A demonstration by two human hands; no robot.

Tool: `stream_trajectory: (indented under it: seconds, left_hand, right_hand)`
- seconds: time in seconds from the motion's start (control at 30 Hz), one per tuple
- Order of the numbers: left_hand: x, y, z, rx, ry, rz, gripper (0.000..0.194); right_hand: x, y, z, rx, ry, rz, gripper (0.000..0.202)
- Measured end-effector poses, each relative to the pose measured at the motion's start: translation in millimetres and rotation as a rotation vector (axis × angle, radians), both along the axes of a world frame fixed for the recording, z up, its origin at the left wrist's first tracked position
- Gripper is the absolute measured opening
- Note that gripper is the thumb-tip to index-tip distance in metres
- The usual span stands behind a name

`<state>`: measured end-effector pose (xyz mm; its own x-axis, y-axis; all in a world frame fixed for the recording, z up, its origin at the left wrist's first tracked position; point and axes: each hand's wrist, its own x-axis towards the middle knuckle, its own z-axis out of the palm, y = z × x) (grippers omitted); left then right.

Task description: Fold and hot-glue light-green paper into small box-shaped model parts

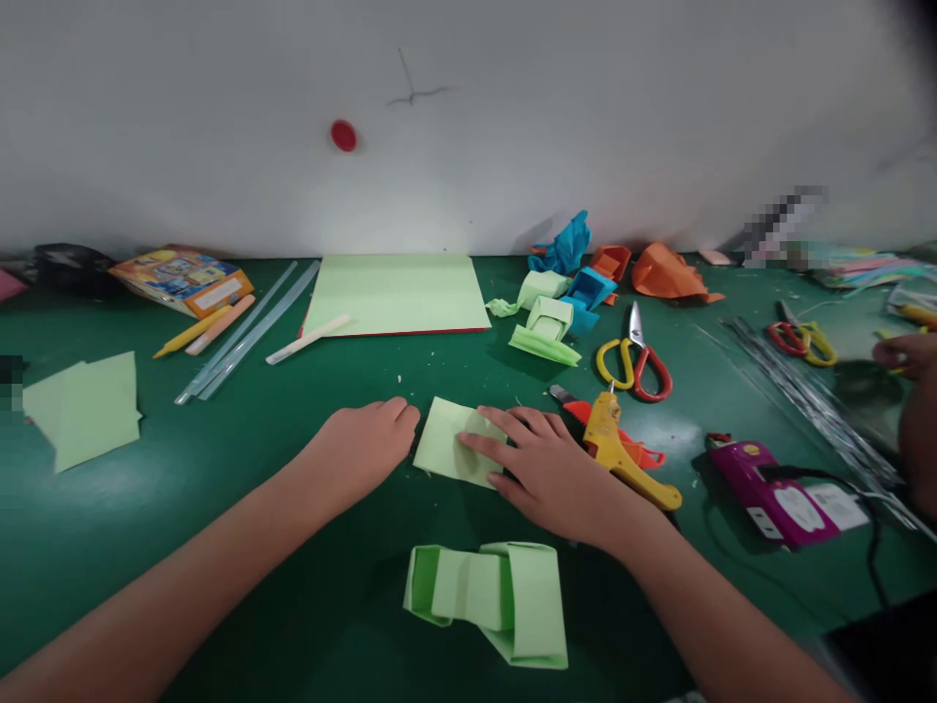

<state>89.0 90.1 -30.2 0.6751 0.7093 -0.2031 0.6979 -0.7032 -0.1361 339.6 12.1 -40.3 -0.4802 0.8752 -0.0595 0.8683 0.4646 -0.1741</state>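
Note:
A light green paper piece lies on the green table between my hands. My right hand rests on its right part with the fingers spread. My left hand is closed beside its left edge; whatever those fingers hold, if anything, is hidden. Nearer to me sits a folded green paper shape made of looped strips. A yellow glue gun lies just beyond my right hand, across an orange cutter.
Scissors, folded paper pieces and a green sheet stack lie farther back. Glue sticks and loose green sheets are at left. A purple power box with a cable and another person's hand are at right.

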Motion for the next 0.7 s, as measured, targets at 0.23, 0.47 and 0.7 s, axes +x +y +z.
stream_trajectory:
  seconds: [0.23, 0.47, 0.7]
  left_hand:
    - [-13.9, 8.1, -1.3, -0.052, -0.218, 0.115, 0.018]
    - [-23.0, 16.1, -6.7, -0.119, -0.353, 0.231, 0.021]
    - [-18.8, 10.2, -5.8, -0.149, -0.357, 0.209, 0.022]
  right_hand:
    - [0.8, -0.1, 0.1, 0.001, -0.006, -0.004, 0.053]
    - [0.4, -0.4, 0.9, -0.001, -0.008, -0.003, 0.054]
    - [0.3, 0.0, 0.2, 0.015, -0.009, 0.0, 0.055]
